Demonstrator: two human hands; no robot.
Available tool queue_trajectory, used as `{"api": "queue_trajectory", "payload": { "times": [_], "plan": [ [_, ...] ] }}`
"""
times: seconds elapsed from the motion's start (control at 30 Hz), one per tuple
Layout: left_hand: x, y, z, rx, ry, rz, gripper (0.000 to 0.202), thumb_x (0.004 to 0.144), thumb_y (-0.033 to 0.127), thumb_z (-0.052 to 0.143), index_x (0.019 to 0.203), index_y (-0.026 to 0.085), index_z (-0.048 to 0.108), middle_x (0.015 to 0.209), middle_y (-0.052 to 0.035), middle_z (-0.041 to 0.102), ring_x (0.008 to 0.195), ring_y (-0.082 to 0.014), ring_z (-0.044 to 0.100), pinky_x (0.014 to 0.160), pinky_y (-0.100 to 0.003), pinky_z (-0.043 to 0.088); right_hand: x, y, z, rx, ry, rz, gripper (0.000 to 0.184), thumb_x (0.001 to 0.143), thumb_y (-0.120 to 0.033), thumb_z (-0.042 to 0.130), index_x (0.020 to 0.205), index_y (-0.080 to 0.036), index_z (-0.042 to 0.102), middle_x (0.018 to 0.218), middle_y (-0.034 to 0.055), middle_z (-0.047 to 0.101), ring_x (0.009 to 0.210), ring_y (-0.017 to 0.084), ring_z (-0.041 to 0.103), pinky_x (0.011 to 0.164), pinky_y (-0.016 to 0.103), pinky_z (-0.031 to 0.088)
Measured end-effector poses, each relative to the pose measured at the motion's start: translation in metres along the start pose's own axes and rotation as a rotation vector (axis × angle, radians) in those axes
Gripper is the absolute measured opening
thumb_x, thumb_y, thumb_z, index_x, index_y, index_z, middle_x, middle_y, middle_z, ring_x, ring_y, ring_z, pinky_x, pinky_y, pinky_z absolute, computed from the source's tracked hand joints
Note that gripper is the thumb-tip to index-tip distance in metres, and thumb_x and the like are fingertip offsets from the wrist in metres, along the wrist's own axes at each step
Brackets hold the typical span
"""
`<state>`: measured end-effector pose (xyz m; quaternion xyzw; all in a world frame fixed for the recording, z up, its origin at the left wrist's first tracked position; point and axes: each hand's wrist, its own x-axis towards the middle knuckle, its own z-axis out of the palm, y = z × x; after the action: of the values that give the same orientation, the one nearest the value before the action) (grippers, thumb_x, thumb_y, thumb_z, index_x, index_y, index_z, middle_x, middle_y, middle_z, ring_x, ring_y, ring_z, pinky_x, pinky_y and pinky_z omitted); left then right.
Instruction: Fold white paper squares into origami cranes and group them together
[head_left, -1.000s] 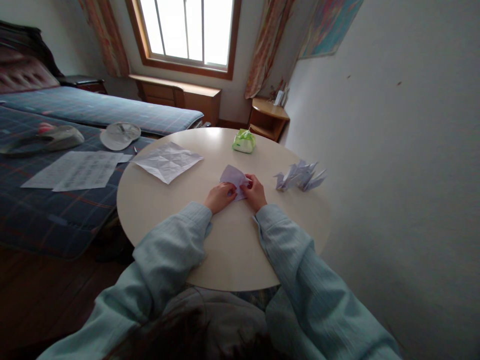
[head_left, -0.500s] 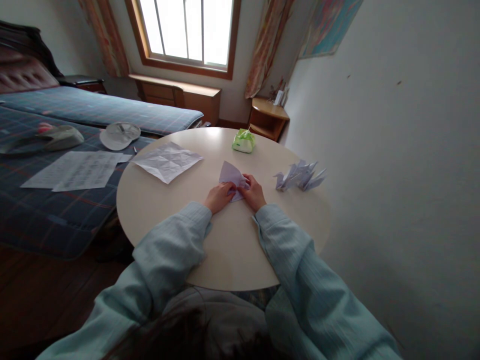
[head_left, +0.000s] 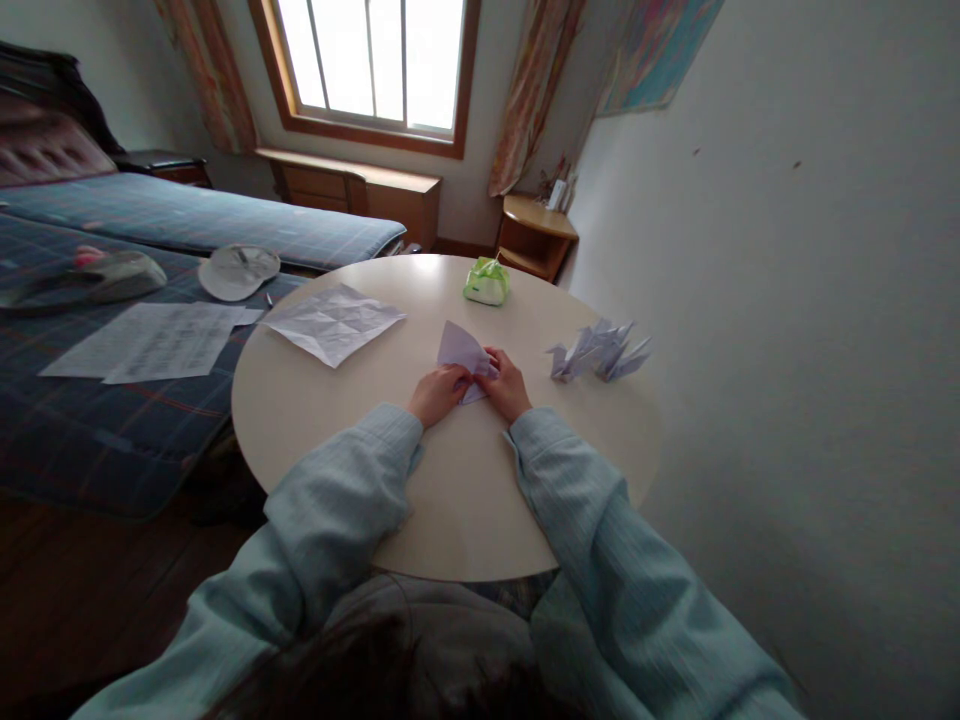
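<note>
A small folded piece of pale paper (head_left: 459, 350) lies on the round cream table (head_left: 360, 420) in front of me. My left hand (head_left: 437, 393) pinches its near left edge, fingers curled. My right hand (head_left: 505, 384) grips its near right side, fingers bent over the fold. Both hands rest on the tabletop, almost touching each other. The paper's pointed far end sticks out beyond my fingers.
A creased unfolded sheet (head_left: 335, 321) lies at the table's left. Several folded paper cranes (head_left: 600, 351) sit at the right. A green tissue pack (head_left: 486, 283) stands at the far edge. A bed (head_left: 97, 400) with printed sheets (head_left: 150, 341) is on the left; a wall (head_left: 787, 300) is close on the right.
The folded paper's far flap has tipped up slightly and my right fingers have closed further over it. The hands stay in the same spot.
</note>
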<state>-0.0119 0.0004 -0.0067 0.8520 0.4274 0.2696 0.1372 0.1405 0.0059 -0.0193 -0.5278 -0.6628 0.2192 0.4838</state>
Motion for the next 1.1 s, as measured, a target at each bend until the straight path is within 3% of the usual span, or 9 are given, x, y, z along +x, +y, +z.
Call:
{"api": "queue_trajectory", "payload": {
  "times": [1.1],
  "plan": [
    [0.0008, -0.0022, 0.0011, -0.014, 0.003, 0.029, 0.023, 0.078, 0.017, 0.041, 0.087, 0.019, 0.062, 0.092, -0.0031, 0.063, 0.087, -0.0151, 0.055, 0.081, -0.027, 0.042, -0.0009, -0.0042, 0.0003, 0.036, 0.017, -0.016, 0.041, 0.063, -0.022, 0.062, 0.102, -0.019, 0.048, 0.102, 0.0060, 0.060, 0.098, 0.018, 0.057, 0.085, 0.033, 0.046]
  ]
}}
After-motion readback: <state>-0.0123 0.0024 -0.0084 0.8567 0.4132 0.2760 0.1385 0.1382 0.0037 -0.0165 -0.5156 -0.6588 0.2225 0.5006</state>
